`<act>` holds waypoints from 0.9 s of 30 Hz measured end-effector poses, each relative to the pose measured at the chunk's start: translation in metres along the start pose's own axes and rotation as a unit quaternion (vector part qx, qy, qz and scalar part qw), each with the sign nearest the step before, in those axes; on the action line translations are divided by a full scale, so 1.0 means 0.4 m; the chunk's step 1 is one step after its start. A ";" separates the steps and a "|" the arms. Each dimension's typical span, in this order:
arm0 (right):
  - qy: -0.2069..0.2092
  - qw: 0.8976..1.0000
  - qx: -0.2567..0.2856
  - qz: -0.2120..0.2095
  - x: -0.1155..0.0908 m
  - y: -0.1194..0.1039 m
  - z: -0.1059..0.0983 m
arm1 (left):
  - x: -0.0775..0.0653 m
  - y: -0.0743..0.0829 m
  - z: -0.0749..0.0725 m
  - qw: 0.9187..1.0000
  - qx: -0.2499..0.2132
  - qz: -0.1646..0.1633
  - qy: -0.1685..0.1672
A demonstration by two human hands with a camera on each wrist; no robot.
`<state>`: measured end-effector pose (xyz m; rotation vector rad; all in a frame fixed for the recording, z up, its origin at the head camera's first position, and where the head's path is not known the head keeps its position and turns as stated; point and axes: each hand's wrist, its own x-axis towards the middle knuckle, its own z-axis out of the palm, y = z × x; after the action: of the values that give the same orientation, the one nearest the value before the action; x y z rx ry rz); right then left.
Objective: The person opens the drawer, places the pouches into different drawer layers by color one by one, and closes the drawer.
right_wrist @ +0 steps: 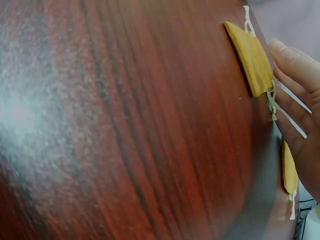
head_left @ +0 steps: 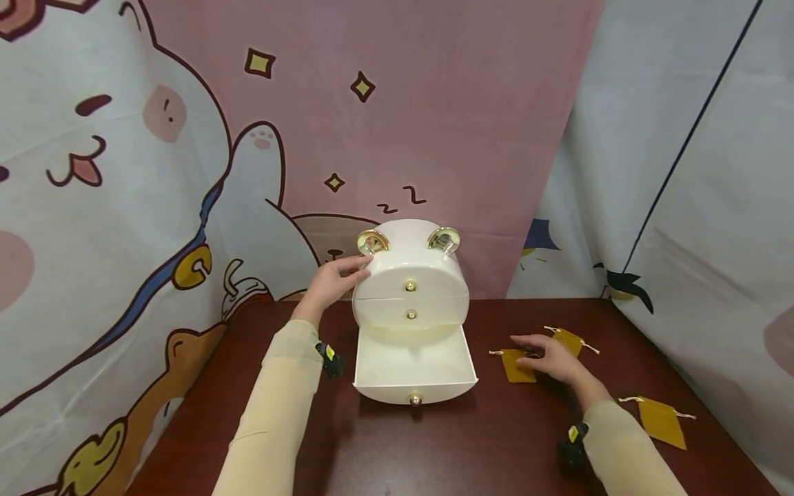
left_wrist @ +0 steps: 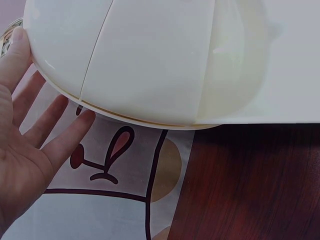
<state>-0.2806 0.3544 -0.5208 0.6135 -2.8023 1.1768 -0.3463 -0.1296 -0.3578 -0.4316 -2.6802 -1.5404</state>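
Note:
A glossy white storage box point(head_left: 380, 275) with rounded sides and small knobs stands on the table. Its bottom drawer point(head_left: 415, 358) is pulled out, and nothing shows inside. My left hand point(head_left: 335, 281) rests at the box's upper left side, fingers spread along the edge in the left wrist view. On the right, my right hand point(head_left: 552, 359) hovers with relaxed fingers over a small yellow drawstring pouch point(head_left: 518, 370). Behind that hand lies a second pouch point(head_left: 568, 340), partly hidden. In the right wrist view, thumb and fingers are beside a yellow pouch point(right_wrist: 252, 62), not closed round it.
A third yellow pouch point(head_left: 662, 421) lies near the right edge of the dark red wooden table point(head_left: 428, 455). Two gold-rimmed round pieces point(head_left: 444, 240) top the box. A pink and white cartoon cloth point(head_left: 471, 103) hangs close behind and along the sides.

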 end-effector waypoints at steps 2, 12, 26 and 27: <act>0.003 1.000 -0.010 -0.002 -0.001 0.005 0.005 | -0.001 0.000 0.000 1.000 0.000 0.000 0.001; 0.031 0.999 -0.038 -0.014 -0.009 0.028 0.030 | -0.001 0.003 0.000 1.000 0.003 -0.002 -0.001; 0.070 0.996 -0.061 -0.013 -0.017 0.031 0.053 | -0.003 0.005 0.000 1.000 -0.004 -0.009 -0.001; 0.073 0.995 -0.061 -0.012 -0.018 0.031 0.054 | -0.003 0.004 0.000 1.000 -0.004 -0.009 -0.001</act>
<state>-0.2761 0.3497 -0.5457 0.5271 -2.7110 0.9936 -0.3449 -0.1291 -0.3565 -0.4103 -2.6882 -1.5555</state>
